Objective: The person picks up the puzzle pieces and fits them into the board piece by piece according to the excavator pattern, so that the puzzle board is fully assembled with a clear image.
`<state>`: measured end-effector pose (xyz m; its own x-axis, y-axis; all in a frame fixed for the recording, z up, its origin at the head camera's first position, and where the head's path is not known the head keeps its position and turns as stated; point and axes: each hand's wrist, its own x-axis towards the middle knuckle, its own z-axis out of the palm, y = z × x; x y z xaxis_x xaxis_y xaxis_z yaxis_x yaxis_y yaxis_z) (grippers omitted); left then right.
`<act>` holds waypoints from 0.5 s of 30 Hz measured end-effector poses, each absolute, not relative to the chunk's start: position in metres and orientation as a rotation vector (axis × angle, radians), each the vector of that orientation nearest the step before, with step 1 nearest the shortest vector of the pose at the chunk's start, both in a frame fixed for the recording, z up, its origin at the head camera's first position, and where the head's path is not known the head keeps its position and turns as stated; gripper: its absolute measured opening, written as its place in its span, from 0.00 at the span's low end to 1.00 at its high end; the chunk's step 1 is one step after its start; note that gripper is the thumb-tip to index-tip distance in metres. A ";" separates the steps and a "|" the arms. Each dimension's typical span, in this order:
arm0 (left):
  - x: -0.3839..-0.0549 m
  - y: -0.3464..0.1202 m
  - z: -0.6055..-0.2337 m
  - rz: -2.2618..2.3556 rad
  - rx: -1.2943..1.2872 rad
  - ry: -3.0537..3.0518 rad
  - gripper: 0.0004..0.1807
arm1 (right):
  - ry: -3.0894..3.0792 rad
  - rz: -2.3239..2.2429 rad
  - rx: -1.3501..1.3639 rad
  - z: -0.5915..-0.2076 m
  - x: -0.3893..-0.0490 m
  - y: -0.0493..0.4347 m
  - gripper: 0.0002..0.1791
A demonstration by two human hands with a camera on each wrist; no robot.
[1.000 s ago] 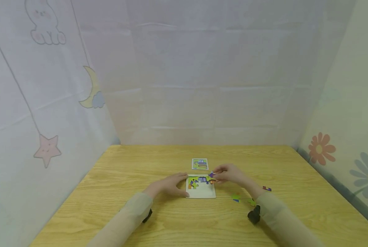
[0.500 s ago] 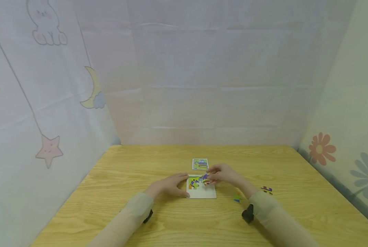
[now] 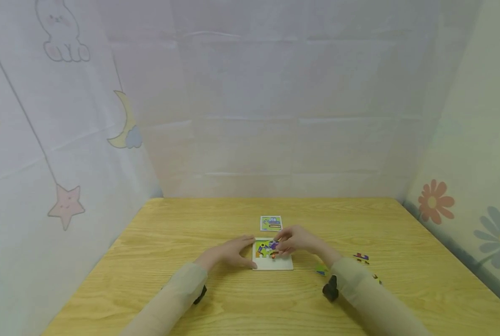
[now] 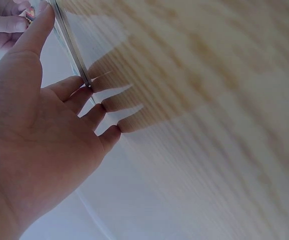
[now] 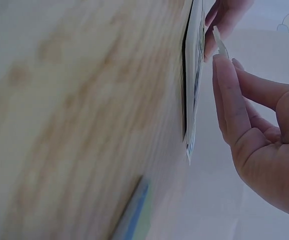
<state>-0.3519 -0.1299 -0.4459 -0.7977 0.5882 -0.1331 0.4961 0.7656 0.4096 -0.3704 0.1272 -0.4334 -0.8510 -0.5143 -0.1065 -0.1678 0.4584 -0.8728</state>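
A white-framed jigsaw board [image 3: 275, 265] lies on the table, its upper left filled with green, purple and orange pieces. My left hand [image 3: 232, 251] spans its left side, thumb and fairly straight fingers touching the edge. In the left wrist view, the thumb [image 4: 32, 35] lies along that edge. Over the board's upper right, my right hand [image 3: 299, 240] pinches a jigsaw piece between thumb and fingertips. The right wrist view shows this piece [image 5: 220, 43] tilted and edge-on above the board. Fingers partly hide its printed face.
A small picture card [image 3: 271, 223] lies just behind the board. Several loose jigsaw pieces lie to the right, including a red and purple one [image 3: 362, 257], a green and blue one [image 3: 322, 269] and a partly hidden yellow one [image 3: 377, 279].
My right hand has moved left over the board with the pinched piece, from its right edge toward the laid pieces. The left hand stays at the left edge.
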 end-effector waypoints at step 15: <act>-0.353 -0.130 -0.447 0.548 0.850 2.707 0.46 | 2.404 -1.271 -0.505 -0.442 -0.377 0.116 0.12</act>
